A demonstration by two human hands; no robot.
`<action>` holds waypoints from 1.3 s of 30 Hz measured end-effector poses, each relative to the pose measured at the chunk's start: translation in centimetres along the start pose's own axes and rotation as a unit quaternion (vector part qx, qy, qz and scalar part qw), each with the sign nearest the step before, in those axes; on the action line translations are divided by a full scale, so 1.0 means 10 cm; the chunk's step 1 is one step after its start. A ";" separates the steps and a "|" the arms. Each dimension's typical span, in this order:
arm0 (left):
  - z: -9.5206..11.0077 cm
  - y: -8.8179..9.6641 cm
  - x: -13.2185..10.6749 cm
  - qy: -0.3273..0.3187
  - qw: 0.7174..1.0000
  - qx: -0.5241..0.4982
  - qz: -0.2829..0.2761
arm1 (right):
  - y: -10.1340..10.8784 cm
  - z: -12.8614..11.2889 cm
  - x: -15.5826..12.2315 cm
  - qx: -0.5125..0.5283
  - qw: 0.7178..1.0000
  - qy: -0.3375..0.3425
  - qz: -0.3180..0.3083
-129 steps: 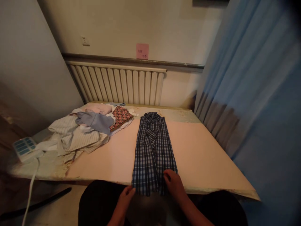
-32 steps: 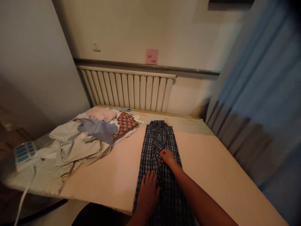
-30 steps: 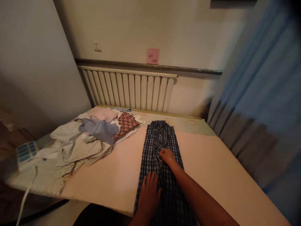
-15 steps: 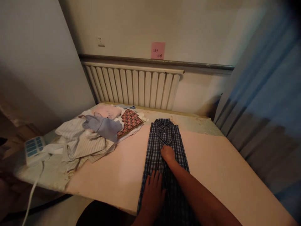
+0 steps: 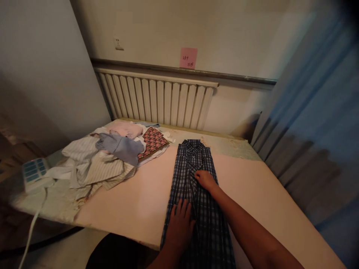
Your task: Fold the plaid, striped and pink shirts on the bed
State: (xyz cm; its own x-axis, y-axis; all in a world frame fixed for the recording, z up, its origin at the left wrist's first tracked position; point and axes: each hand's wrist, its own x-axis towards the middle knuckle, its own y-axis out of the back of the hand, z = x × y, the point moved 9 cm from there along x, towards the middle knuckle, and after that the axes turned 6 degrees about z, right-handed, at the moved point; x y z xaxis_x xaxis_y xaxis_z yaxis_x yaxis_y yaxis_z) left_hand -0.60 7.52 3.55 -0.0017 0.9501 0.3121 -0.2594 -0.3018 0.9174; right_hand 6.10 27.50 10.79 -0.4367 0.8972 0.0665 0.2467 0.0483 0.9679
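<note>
A dark blue plaid shirt (image 5: 183, 179) lies lengthwise in front of me, folded into a long narrow strip with its collar at the far end. My left hand (image 5: 181, 224) rests flat on its lower left part, fingers spread. Farther up, my right hand (image 5: 206, 179) is closed on the shirt's front, pinching the fabric near the middle so that folds run out from the fingertips. The shirt's near end runs out of the frame at the bottom.
The table (image 5: 134, 209) has a pale pink cover. A heap of crumpled clothes (image 5: 103, 160) lies at left, beside a white power strip (image 5: 35, 173) with a cord. Behind stands a radiator (image 5: 159, 97); a blue curtain (image 5: 305, 130) hangs at right.
My right hand has shifted slightly right, pulling the pinched fabric into folds. My left hand stays flat on the shirt. The whole view has shifted a little.
</note>
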 end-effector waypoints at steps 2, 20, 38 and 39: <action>0.00 0.02 0.00 0.002 1.000 -0.004 0.004 | 0.00 0.00 -0.06 -0.005 1.000 0.024 -0.019; 0.02 0.05 0.00 -0.004 1.000 0.013 0.009 | -0.19 -0.01 -0.28 -0.085 0.992 0.077 -0.048; 0.03 0.08 -0.02 -0.004 1.000 0.025 0.016 | -0.31 0.12 -0.33 -0.120 0.988 0.082 -0.048; 0.03 0.08 -0.02 -0.003 1.000 0.025 0.016 | -0.31 0.12 -0.33 -0.120 0.988 0.083 -0.048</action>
State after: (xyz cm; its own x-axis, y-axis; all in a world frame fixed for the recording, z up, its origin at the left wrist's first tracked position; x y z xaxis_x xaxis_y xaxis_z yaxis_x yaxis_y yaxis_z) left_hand -0.53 7.10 4.27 -0.0031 0.9394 0.3428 -0.2107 -0.3357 0.9181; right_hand 7.86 24.90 7.29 -0.5885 0.8084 -0.0097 -0.0072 0.0067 1.0000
